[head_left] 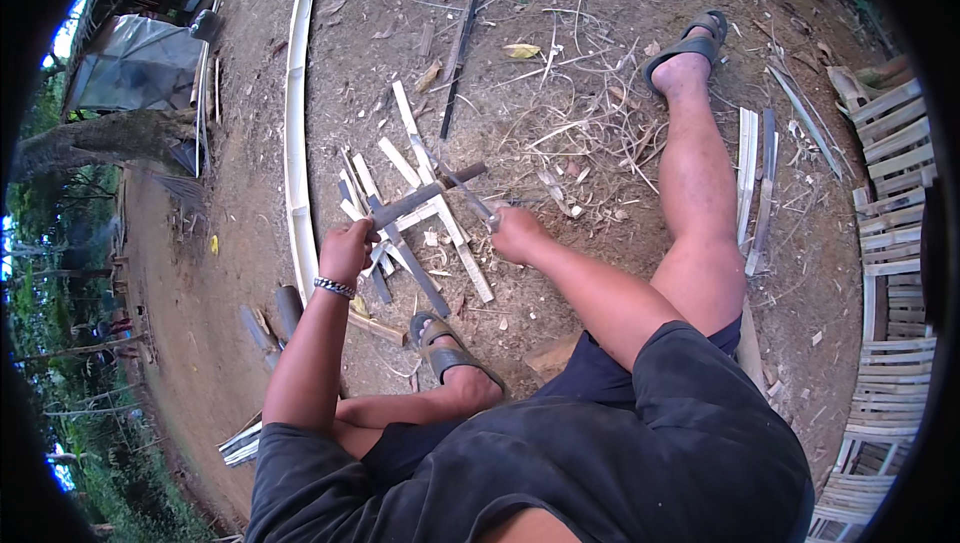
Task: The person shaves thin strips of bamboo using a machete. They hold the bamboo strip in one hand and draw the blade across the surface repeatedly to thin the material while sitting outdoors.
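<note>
My left hand (346, 251) is closed around the near end of a dark bamboo strip (412, 201), which points away to the right. In my right hand (520, 236) is the handle of a knife (474, 203). Its thin blade slants up to the left and crosses the strip near the strip's middle; whether the edge bites into it I cannot tell. Beneath both hands lies a loose pile of cut bamboo pieces (462, 253), some pale and some dark, crossing one another on the dirt.
A long pale split bamboo (298, 123) runs along the left. Thin shavings (580, 133) litter the ground ahead. More strips (748, 173) lie beside my right leg. A slatted bamboo panel (890, 343) stands at the right edge. My sandalled left foot (445, 348) is near the pile.
</note>
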{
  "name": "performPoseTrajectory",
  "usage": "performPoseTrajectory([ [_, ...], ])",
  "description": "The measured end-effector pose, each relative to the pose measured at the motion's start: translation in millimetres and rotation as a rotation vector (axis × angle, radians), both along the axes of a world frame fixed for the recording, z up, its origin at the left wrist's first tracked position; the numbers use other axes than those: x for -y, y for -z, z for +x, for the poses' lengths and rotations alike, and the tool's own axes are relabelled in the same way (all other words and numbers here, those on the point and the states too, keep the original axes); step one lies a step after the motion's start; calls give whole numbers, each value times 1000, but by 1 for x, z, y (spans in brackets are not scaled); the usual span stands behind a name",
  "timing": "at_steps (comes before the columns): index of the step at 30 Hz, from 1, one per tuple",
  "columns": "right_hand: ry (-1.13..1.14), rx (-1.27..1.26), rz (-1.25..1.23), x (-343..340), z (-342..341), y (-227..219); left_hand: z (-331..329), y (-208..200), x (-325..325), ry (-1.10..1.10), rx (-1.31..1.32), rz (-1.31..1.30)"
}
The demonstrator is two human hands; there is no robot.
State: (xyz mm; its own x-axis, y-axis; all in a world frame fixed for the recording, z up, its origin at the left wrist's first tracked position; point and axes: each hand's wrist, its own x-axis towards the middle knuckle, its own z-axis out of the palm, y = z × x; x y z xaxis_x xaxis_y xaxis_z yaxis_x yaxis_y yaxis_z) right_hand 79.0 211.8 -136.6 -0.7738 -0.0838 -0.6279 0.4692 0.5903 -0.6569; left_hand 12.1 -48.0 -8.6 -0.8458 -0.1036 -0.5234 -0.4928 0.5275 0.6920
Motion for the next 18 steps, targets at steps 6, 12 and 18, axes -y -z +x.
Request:
performPoseTrajectory([
  [6,-155,-149,-143,38,5,-61,24,4,-15,-385,174,245],
  [12,17,-77,-143,17,4,-7,36,12,-42,-540,131,429],
  [18,52,25,-71,10,-7,7,38,8,-56,-657,90,488],
])
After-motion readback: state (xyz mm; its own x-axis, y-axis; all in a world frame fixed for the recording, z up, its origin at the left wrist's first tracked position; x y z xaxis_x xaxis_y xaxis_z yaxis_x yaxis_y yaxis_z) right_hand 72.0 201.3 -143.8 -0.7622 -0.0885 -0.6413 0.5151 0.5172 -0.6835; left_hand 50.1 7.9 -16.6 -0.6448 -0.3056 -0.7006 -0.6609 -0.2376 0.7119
